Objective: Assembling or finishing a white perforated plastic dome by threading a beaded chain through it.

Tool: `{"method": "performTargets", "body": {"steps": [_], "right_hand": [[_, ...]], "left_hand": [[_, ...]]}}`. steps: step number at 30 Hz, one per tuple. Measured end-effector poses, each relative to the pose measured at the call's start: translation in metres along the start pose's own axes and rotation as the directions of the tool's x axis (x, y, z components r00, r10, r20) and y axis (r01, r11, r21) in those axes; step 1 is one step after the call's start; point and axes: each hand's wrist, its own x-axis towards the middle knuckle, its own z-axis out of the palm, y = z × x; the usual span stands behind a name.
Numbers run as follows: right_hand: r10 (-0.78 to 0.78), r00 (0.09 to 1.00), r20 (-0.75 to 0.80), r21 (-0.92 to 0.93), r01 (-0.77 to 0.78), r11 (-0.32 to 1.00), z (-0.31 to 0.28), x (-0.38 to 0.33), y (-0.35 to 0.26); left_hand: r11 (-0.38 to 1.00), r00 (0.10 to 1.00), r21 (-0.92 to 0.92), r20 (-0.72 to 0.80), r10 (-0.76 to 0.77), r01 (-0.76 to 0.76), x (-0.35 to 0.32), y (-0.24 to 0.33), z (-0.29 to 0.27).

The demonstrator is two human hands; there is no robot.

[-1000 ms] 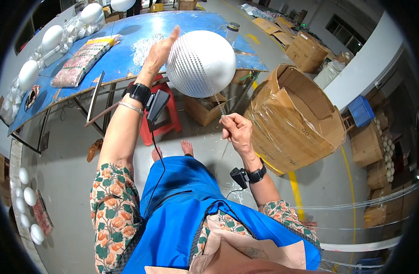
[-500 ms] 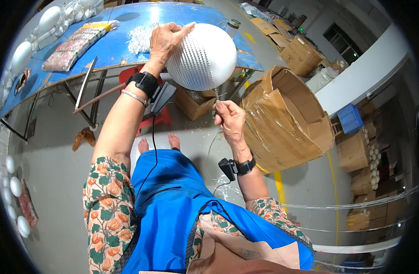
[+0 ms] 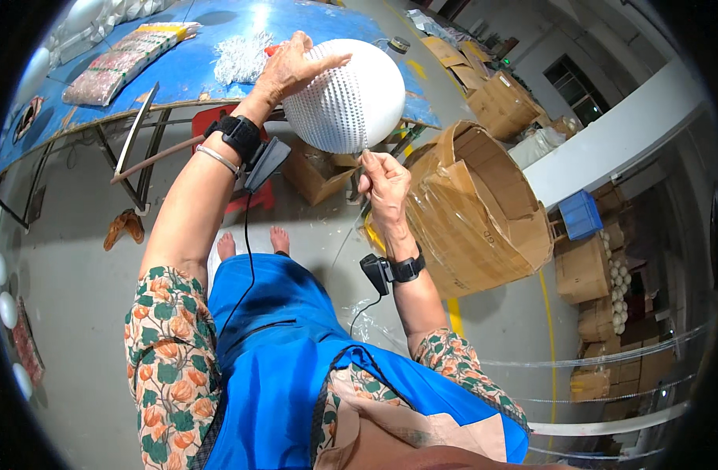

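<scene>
A smooth white ball (image 3: 385,90) is in front of me, near the blue table's front edge. Rows of small silvery beads (image 3: 328,110) cover its left part. My left hand (image 3: 285,72) steadies the ball from the upper left, its thumb stretched across the top; some fingers are hidden. A small red thing (image 3: 272,50) shows behind that hand, its kind unclear. Below the ball, my right hand (image 3: 386,184) is closed, thumb and finger pinching the bead strand (image 3: 365,149) at the ball's lower edge.
The blue table (image 3: 210,35) carries a pile of white strands (image 3: 240,59), a bead-filled plastic packet (image 3: 128,63) and a small round jar (image 3: 399,45). A large open carton (image 3: 472,223) stands at right. Below the table are a smaller box (image 3: 316,176) and a red stool (image 3: 253,196).
My left thumb has stretched out over the ball, away from its pinch with the fingers. My right hand has risen closer to the ball's lower edge. The whole view has shifted slightly.
</scene>
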Motion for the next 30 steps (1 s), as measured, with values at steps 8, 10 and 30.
{"method": "performTargets", "body": {"steps": [8, 10, 30], "right_hand": [[-0.069, 0.998, 0.014, 0.029, 0.069, 0.997, 0.009, 0.014, 0.000], [-0.065, 0.998, 0.013, 0.028, 0.065, 0.998, 0.009, 0.017, 0.000], [0.035, 0.998, 0.055, -0.018, -0.034, 0.999, -0.020, -0.057, -0.060]], "left_hand": [[0.972, 0.994, 0.225, -0.070, 0.089, -0.071, 0.002, -0.001, -0.008], [0.992, 0.989, 0.127, -0.145, 0.001, 0.018, -0.004, 0.015, -0.009], [0.747, 0.873, 0.499, 0.039, 0.487, -0.439, 0.009, -0.045, -0.005]]}}
